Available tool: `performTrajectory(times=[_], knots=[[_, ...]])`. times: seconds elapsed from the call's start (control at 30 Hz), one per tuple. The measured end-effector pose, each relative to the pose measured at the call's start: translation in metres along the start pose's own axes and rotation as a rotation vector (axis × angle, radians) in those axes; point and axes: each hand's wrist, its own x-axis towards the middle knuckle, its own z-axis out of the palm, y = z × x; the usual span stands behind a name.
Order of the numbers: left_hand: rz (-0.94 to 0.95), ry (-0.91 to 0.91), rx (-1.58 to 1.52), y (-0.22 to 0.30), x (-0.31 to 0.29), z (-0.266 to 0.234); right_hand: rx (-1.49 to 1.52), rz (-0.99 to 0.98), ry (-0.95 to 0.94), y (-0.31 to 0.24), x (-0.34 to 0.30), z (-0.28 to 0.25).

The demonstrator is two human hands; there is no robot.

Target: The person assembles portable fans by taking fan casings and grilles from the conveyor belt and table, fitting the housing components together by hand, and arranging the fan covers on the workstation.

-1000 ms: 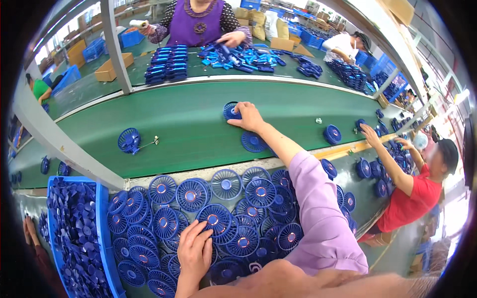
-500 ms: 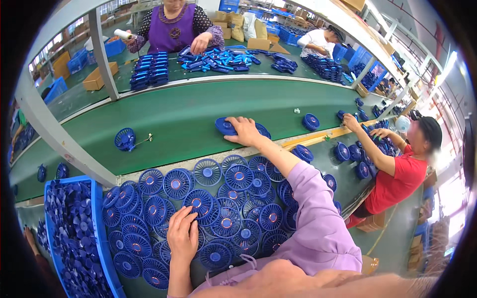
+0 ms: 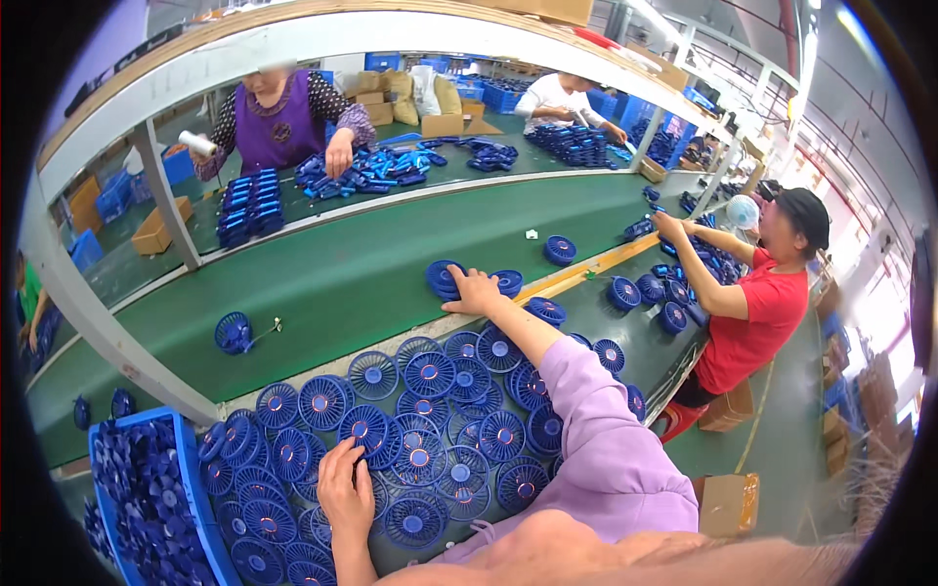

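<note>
My right hand point(image 3: 476, 291) reaches over the green conveyor belt point(image 3: 322, 273), its fingers and thumb closed on the near right edge of a blue round fan guard point(image 3: 445, 277) that appears stacked on another. Just right of that hand lies another blue round fan part point(image 3: 507, 282), partly hidden behind the fingers. My left hand point(image 3: 347, 496) is low over the pile, fingers loosely bent and thumb apart. Its fingertips are at the lower rim of a blue fan guard point(image 3: 363, 428); no grip on it is visible. Several similar slotted guards point(image 3: 417, 457) lie overlapping on the table around it.
A blue crate point(image 3: 198, 498) of dark blue fan blades stands at the left. On the belt are a fan head with a wire point(image 3: 234, 333) and a round fan part point(image 3: 560, 250). A co-worker in red point(image 3: 772, 303) handles parts at right; a grey post point(image 3: 93, 313) rises at left.
The whole view has shifted, with the scene lower and leftward. My right hand stays at the fan guards on the belt, and my left stays by the same guard on the pile.
</note>
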Motion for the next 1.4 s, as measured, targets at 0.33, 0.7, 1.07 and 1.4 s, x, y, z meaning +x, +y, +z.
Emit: performTrajectory(times=[0.33,0.7,1.07,1.4], knots=[[0.008,-0.011,0.007,-0.001,0.001,0.002,0.376,-0.164,0.384,0.044,-0.003,-0.017],[0.033,-0.01,0.039,0.001,0.0,0.001,0.094,0.141,0.2,0.086,-0.012,-0.003],[0.02,-0.012,0.028,0.003,0.006,0.004,0.976,0.054,0.282,0.157,-0.079,-0.044],[0.005,-0.017,0.006,0.002,0.006,0.007,1.328,0.291,-0.128,0.19,-0.172,-0.067]])
